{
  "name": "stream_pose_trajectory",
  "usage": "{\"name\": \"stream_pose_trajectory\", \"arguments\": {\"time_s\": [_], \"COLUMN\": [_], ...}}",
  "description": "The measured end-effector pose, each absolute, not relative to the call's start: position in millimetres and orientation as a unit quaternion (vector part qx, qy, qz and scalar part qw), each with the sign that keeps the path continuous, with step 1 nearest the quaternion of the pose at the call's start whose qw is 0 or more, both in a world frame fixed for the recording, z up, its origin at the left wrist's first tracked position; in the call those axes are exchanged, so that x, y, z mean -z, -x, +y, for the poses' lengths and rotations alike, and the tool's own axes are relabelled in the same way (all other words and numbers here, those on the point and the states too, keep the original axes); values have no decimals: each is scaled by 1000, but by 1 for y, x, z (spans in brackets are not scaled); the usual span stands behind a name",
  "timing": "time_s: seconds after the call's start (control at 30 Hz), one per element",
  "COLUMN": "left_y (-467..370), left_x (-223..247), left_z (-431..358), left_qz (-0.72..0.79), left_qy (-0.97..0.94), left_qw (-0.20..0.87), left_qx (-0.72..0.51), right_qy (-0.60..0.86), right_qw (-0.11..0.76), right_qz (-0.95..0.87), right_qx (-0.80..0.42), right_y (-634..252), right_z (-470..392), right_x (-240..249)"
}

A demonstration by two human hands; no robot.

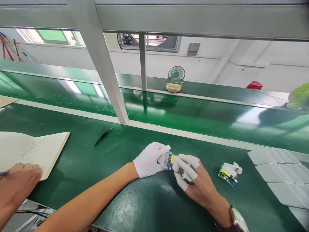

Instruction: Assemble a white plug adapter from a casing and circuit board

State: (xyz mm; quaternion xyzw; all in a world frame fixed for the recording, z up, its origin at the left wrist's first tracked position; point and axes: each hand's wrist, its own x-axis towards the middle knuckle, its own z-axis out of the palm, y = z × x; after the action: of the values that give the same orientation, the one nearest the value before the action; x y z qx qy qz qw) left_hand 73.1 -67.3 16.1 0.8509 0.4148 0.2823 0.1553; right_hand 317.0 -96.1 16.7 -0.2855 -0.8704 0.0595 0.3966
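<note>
Head view: left hand [150, 160], white glove, and right hand [193, 180], white finger cots, both closed on one white charger shell [164, 159] with a green circuit board [172, 160] sticking out, mid desk [135, 199] near its front edge. One more board assembly [229, 174] just right. Stacked white covers [280, 177] at right edge. One pair of tweezers [103, 136] and one notebook [38, 151] left; another person's hand [19, 180] on it. One fan [175, 79] on the far bench.

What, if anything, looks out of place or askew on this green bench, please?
Nothing looks spilled or damaged. The tweezers lie loose at an angle, apart from both hands. A second circuit board sits alone right of the right hand, short of the stacked white covers. The left hand and right hand hold a small board assembly.
</note>
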Motion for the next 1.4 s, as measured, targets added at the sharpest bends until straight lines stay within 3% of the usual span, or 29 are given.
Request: {"name": "stream_pose_trajectory", "arguments": {"time_s": [1.4], "left_y": [-79], "left_x": [-29], "left_z": [-69], "left_qz": [416], "left_qy": [-859], "left_qw": [162], "left_qx": [-251], "right_qy": [321], "right_qw": [347], "right_qz": [-881], "right_qx": [-13], "right_y": [-313], "right_z": [-98], "right_x": [-15]}}
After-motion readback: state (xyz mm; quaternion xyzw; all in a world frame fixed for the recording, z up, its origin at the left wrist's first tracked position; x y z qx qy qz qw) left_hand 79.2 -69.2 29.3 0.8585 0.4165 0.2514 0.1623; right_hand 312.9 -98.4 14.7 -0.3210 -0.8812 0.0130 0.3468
